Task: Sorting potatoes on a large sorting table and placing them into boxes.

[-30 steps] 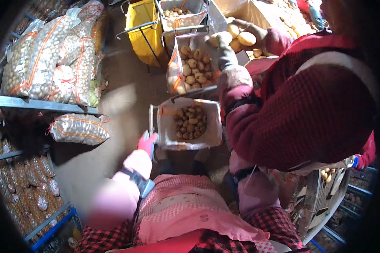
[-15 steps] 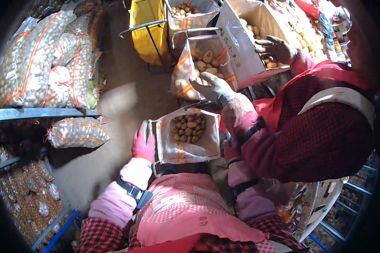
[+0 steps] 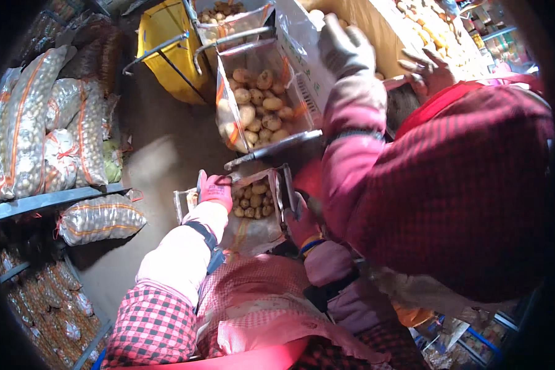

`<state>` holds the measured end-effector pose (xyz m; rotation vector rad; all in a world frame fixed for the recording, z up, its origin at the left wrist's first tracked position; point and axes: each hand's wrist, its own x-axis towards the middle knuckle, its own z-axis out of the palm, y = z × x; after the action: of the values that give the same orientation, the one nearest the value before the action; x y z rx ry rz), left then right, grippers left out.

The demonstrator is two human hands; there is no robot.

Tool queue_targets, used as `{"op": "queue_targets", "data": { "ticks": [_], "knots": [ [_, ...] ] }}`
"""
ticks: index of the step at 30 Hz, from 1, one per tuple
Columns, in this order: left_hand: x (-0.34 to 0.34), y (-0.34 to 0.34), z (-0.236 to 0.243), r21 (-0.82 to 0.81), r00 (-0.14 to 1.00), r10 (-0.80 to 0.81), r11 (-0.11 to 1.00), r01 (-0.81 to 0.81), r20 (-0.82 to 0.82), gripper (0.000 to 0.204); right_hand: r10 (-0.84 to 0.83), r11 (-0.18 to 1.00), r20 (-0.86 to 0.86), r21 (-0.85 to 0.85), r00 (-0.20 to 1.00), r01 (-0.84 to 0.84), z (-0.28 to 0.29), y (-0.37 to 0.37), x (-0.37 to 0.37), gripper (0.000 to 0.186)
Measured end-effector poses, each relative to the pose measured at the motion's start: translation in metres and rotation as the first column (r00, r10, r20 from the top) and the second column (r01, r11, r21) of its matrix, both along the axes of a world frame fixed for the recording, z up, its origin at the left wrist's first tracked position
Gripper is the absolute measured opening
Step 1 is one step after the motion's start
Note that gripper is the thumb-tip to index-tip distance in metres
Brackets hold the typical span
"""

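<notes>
A clear plastic bag (image 3: 243, 237) with small potatoes (image 3: 253, 198) inside hangs in front of me from a thin metal frame (image 3: 288, 185). My left hand (image 3: 216, 191), in a red-pink glove, reaches over the bag's left part. Its fingers are curled at the far rim, and their tips are hidden. On the right side, my gloved right hand (image 3: 302, 223) is closed around the edge of the frame and bag. Beyond it stands a second clear bag (image 3: 262, 111), filled with larger potatoes and held on another metal frame.
A co-worker (image 3: 438, 185) leans in close on my right, both gloved hands by a large box (image 3: 302, 55) and potatoes. A yellow bag (image 3: 166, 55) on a frame stands farther off. Filled sacks (image 3: 28, 117) lie on a rack at left, and one sack (image 3: 102, 219) lies below it.
My left hand has moved from the bag's left side over its rim. The bag's opening looks narrower and skewed. The co-worker's nearer hand has moved toward the box. The view has shifted.
</notes>
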<state>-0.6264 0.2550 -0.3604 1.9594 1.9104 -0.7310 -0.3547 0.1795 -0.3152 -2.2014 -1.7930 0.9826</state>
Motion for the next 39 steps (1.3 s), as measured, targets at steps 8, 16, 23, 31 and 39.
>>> {"op": "queue_targets", "data": {
  "ticks": [8,16,23,31,39],
  "knots": [
    [-0.02,-0.074,0.151,0.532,0.839,-0.025,0.783,-0.321,0.543,0.065,-0.212,0.977,-0.185,-0.062,0.96,0.204,0.031,-0.006,0.032,0.054],
    [-0.087,-0.107,0.047,-0.706,-0.558,0.511,0.147,-0.693,0.654,0.03,-0.577,0.814,-0.656,-0.416,0.487,0.405,0.038,0.036,0.008,0.027],
    [-0.128,-0.059,0.013,-0.637,-0.527,0.381,0.271,-0.722,0.76,0.029,-0.451,0.879,-0.564,-0.143,0.692,0.456,0.012,0.019,-0.003,0.039],
    [-0.135,-0.036,-0.003,-0.204,-0.02,0.461,0.353,-0.913,0.887,0.062,-0.256,0.913,-0.378,0.209,0.89,0.351,0.1,-0.008,0.069,0.085],
    [0.019,-0.025,0.133,-0.223,-0.22,0.127,0.838,-0.498,0.967,0.039,-0.423,0.607,-0.86,-0.037,0.284,0.794,0.184,0.009,0.221,0.065]
  ]
}}
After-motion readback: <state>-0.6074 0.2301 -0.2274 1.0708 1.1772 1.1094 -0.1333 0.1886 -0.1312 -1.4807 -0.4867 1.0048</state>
